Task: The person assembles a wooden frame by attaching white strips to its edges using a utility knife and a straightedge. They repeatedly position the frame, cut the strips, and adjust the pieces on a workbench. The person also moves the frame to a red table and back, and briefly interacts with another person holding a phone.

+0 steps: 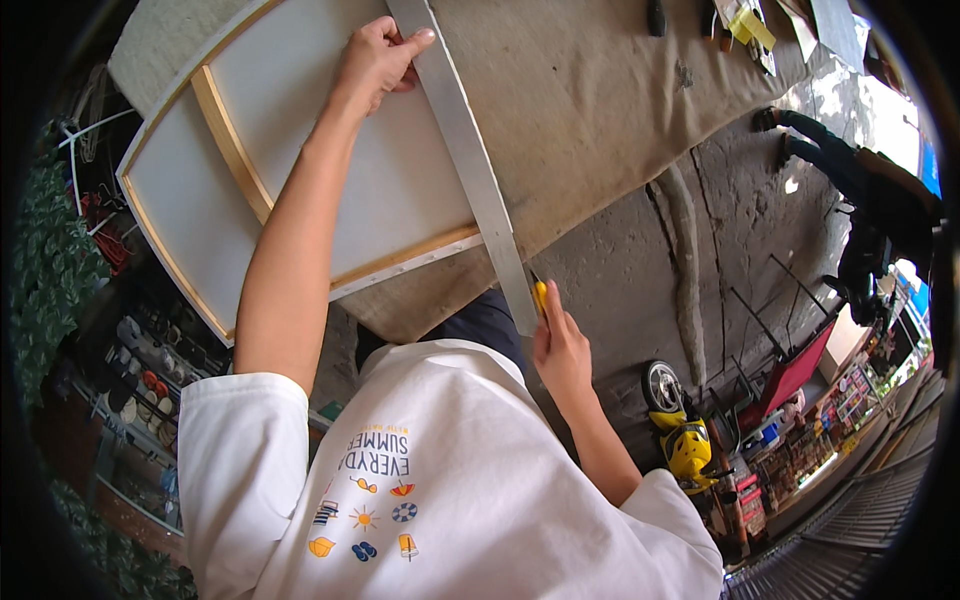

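Observation:
A long grey metal straightedge [468, 150] runs from the top edge down toward my body, along the right side of a white canvas on a wooden stretcher frame [235, 140]. My left hand [382, 65] grips the straightedge near its far end, thumb on top and fingers curled at its left edge. Close to the straightedge's near end, my right hand [563, 350] is closed around a yellow utility knife [541, 296]. The dark tip of the knife points away from me, beside the straightedge's right edge. The canvas lies back side up, showing its wooden bars.
Brown cloth [580, 110] covers the table, its edge running diagonally above the grey floor [740, 240]. Tools and papers [750, 30] lie at the far right. A person [860, 180] is beyond, at right. A yellow motorbike [687, 445] stands at lower right, and shelves [140, 390] at left.

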The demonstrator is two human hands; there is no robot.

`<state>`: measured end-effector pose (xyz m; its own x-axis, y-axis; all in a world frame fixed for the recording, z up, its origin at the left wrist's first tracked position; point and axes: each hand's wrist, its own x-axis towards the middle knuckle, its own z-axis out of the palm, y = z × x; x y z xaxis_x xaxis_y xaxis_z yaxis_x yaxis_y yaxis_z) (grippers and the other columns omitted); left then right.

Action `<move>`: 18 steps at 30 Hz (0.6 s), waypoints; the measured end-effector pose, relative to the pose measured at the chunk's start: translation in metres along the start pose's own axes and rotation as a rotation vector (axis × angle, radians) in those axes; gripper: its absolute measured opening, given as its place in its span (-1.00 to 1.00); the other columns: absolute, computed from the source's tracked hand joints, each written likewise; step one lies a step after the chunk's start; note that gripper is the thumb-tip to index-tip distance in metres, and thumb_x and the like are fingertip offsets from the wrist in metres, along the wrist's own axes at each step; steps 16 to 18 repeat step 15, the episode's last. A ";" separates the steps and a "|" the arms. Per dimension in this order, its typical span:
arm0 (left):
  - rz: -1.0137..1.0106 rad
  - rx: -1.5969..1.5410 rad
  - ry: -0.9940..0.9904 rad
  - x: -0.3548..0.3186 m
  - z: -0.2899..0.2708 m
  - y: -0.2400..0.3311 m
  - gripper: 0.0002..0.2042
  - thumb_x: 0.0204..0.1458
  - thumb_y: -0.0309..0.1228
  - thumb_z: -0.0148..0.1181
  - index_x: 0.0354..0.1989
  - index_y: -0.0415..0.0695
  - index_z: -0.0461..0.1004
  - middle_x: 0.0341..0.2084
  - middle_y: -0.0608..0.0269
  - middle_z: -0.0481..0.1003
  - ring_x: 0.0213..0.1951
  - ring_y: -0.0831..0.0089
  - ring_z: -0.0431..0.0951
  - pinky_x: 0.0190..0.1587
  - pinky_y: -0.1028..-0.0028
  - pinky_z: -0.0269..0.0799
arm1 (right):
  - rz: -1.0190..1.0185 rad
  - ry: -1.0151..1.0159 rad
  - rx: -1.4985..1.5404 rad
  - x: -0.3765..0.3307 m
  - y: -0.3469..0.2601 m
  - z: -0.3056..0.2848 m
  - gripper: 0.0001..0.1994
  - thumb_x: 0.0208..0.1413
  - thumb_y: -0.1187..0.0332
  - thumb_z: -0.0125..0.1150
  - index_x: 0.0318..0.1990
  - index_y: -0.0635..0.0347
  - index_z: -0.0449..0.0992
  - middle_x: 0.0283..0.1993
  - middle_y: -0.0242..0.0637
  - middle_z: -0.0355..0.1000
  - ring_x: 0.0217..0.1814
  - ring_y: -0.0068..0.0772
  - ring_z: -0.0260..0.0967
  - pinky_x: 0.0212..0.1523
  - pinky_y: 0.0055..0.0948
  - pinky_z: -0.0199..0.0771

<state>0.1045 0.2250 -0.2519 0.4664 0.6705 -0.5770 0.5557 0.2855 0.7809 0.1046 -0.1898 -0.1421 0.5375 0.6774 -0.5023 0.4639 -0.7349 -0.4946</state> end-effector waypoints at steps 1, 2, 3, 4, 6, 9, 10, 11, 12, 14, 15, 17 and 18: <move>-0.002 -0.013 0.001 0.001 0.001 -0.002 -0.60 0.09 -0.25 0.39 -0.53 -0.17 0.27 -0.64 0.24 0.45 -0.61 0.50 0.53 -0.58 0.40 0.59 | -0.005 0.062 0.025 -0.004 -0.001 -0.009 -0.41 0.20 0.59 0.07 0.42 0.18 0.21 -0.15 0.02 0.51 -0.34 -0.03 0.55 -0.28 -0.25 0.59; 0.000 -0.016 0.000 0.000 0.002 -0.003 -0.61 0.10 -0.25 0.39 -0.53 -0.18 0.28 -0.64 0.24 0.45 -0.62 0.51 0.53 -0.58 0.40 0.59 | -0.007 0.128 0.060 -0.005 -0.004 -0.015 -0.42 0.21 0.60 0.06 0.41 0.20 0.23 -0.07 0.05 0.54 -0.30 -0.04 0.58 -0.23 -0.28 0.60; -0.003 -0.025 0.008 0.001 0.000 -0.006 -0.61 0.10 -0.26 0.38 -0.53 -0.18 0.28 -0.65 0.24 0.44 -0.62 0.51 0.52 -0.58 0.41 0.59 | -0.066 0.229 0.106 0.014 -0.010 -0.022 -0.47 0.22 0.59 0.05 0.38 0.23 0.27 0.12 0.11 0.49 -0.19 -0.03 0.61 -0.14 -0.34 0.59; -0.007 -0.035 0.020 -0.002 0.000 -0.012 -0.61 0.10 -0.26 0.38 -0.52 -0.18 0.28 -0.65 0.24 0.44 -0.62 0.52 0.52 -0.58 0.41 0.58 | -0.049 0.242 0.175 0.031 -0.018 -0.031 -0.47 0.23 0.58 0.06 0.38 0.24 0.25 0.10 0.09 0.50 -0.23 0.00 0.60 -0.15 -0.35 0.58; 0.028 -0.014 0.027 0.004 0.003 -0.007 -0.62 0.11 -0.26 0.37 -0.51 -0.17 0.28 -0.64 0.25 0.44 -0.63 0.53 0.50 -0.59 0.44 0.55 | -0.244 0.447 0.202 0.093 -0.036 -0.032 -0.47 0.24 0.56 0.07 0.38 0.21 0.26 -0.01 0.09 0.53 -0.28 0.04 0.58 -0.19 -0.33 0.57; 0.023 -0.003 0.003 0.000 0.004 -0.002 -0.64 0.13 -0.27 0.36 -0.49 -0.15 0.27 -0.62 0.26 0.43 -0.64 0.56 0.46 -0.61 0.48 0.48 | -0.313 0.394 0.324 0.204 -0.108 -0.049 -0.40 0.19 0.57 0.11 0.40 0.06 0.22 -0.20 0.13 0.52 -0.21 0.25 0.50 -0.26 -0.03 0.50; 0.021 -0.009 -0.005 -0.005 0.003 0.004 -0.64 0.13 -0.28 0.36 -0.49 -0.15 0.27 -0.62 0.26 0.43 -0.64 0.56 0.45 -0.62 0.48 0.48 | -0.419 0.466 0.327 0.246 -0.124 -0.043 -0.47 0.19 0.54 0.10 0.33 0.11 0.26 -0.25 0.12 0.51 -0.26 0.26 0.49 -0.30 0.04 0.44; 0.013 -0.016 -0.010 -0.007 0.001 0.005 -0.64 0.13 -0.29 0.35 -0.49 -0.15 0.27 -0.61 0.25 0.43 -0.65 0.56 0.45 -0.63 0.48 0.47 | -0.388 0.391 0.289 0.283 -0.143 -0.043 -0.52 0.19 0.49 0.10 0.28 0.13 0.28 -0.30 0.12 0.51 -0.30 0.27 0.48 -0.29 0.08 0.44; 0.019 -0.027 -0.005 -0.007 -0.001 0.004 -0.64 0.13 -0.29 0.35 -0.51 -0.16 0.26 -0.63 0.24 0.43 -0.64 0.54 0.47 -0.62 0.49 0.47 | -0.377 0.367 0.242 0.320 -0.158 -0.038 -0.52 0.18 0.46 0.11 0.28 0.12 0.28 -0.29 0.11 0.53 -0.29 0.27 0.48 -0.27 0.08 0.46; 0.031 -0.052 -0.002 -0.006 -0.001 0.001 -0.63 0.12 -0.30 0.35 -0.54 -0.17 0.26 -0.66 0.22 0.43 -0.64 0.50 0.51 -0.61 0.50 0.48 | -0.333 0.299 0.162 0.375 -0.179 -0.028 -0.48 0.16 0.41 0.14 0.30 0.08 0.25 -0.25 0.09 0.56 -0.24 0.30 0.51 -0.23 0.10 0.50; 0.019 -0.030 0.022 -0.006 -0.001 0.000 -0.65 0.13 -0.30 0.33 -0.52 -0.15 0.27 -0.64 0.21 0.46 -0.64 0.47 0.53 -0.60 0.49 0.50 | -0.306 0.249 0.130 0.394 -0.189 -0.021 -0.44 0.14 0.38 0.16 0.32 0.06 0.23 -0.23 0.06 0.58 -0.21 0.33 0.52 -0.20 0.11 0.52; 0.019 -0.030 0.022 -0.006 -0.001 0.000 -0.65 0.13 -0.30 0.33 -0.52 -0.15 0.27 -0.64 0.21 0.46 -0.64 0.47 0.53 -0.60 0.49 0.50 | -0.306 0.249 0.130 0.394 -0.189 -0.021 -0.44 0.14 0.38 0.16 0.32 0.06 0.23 -0.23 0.06 0.58 -0.21 0.33 0.52 -0.20 0.11 0.52; 0.019 -0.030 0.022 -0.006 -0.001 0.000 -0.65 0.13 -0.30 0.33 -0.52 -0.15 0.27 -0.64 0.21 0.46 -0.64 0.47 0.53 -0.60 0.49 0.50 | -0.306 0.249 0.130 0.394 -0.189 -0.021 -0.44 0.14 0.38 0.16 0.32 0.06 0.23 -0.23 0.06 0.58 -0.21 0.33 0.52 -0.20 0.11 0.52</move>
